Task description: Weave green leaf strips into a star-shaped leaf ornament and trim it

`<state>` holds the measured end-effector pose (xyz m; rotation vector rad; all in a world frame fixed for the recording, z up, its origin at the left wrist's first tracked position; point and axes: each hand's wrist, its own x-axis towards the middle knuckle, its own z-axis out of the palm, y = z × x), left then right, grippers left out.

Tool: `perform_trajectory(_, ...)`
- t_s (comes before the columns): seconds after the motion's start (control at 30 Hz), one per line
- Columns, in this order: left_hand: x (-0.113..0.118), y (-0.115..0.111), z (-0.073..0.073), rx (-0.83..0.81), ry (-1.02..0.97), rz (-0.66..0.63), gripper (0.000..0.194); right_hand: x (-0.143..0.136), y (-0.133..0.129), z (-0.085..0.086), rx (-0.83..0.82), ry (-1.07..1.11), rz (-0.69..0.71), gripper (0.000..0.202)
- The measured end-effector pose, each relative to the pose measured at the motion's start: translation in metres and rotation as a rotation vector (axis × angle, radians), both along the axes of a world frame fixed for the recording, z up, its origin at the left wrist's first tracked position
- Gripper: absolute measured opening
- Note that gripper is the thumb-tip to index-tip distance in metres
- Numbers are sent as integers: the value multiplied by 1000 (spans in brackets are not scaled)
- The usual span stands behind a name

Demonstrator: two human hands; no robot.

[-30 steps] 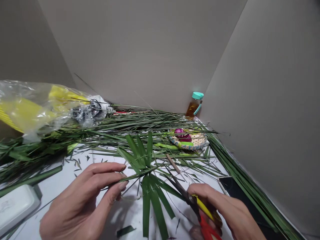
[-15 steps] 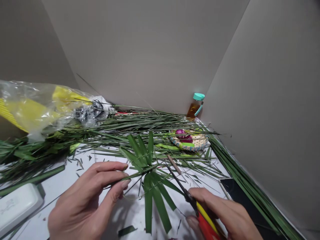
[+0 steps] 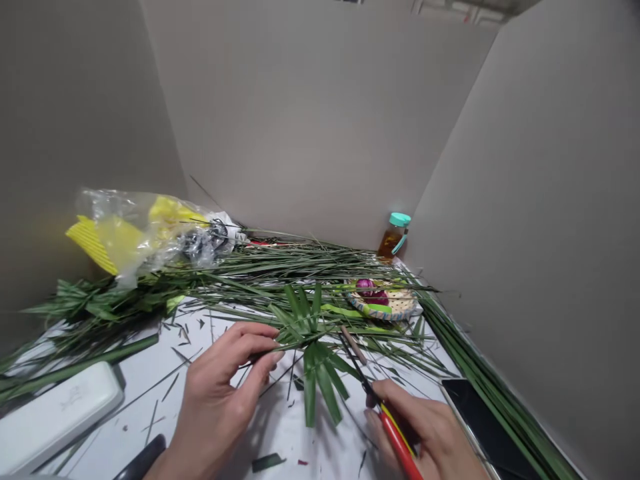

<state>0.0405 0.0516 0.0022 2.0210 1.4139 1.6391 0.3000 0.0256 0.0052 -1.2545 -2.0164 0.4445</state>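
My left hand pinches the stems of a green leaf piece, whose flat strips fan out above and below a narrow middle. It is held a little above the white tabletop. In my right hand is a pair of scissors with red and yellow handles. Their dark blades point up and to the left, close to the right side of the leaf strips. Whether the blades touch a strip I cannot tell. Small green clippings lie on the white surface below.
Long green leaf blades heap across the back. A woven basket holds purple round things. A bottle with a turquoise lid stands by the wall. At right is a phone; at left, a white case and a plastic bag.
The view has tilted up and shifted left, so things sit lower and farther right. My left hand keeps its hold on the leaf piece, and my right hand keeps the scissors.
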Motion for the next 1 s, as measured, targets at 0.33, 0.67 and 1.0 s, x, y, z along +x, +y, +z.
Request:
perform_trajectory(0.33,-4,11,-2,17,49,-132,15,10,28,-6,-409,625,-180,43)
perform_trajectory(0.67,-13,-5,44,124,130,-371,10,0,15,34,-482,899,7,51)
perform_trajectory(1.0,-26,6,63,212,345,-451,24,-31,8,53,-461,858,75,62)
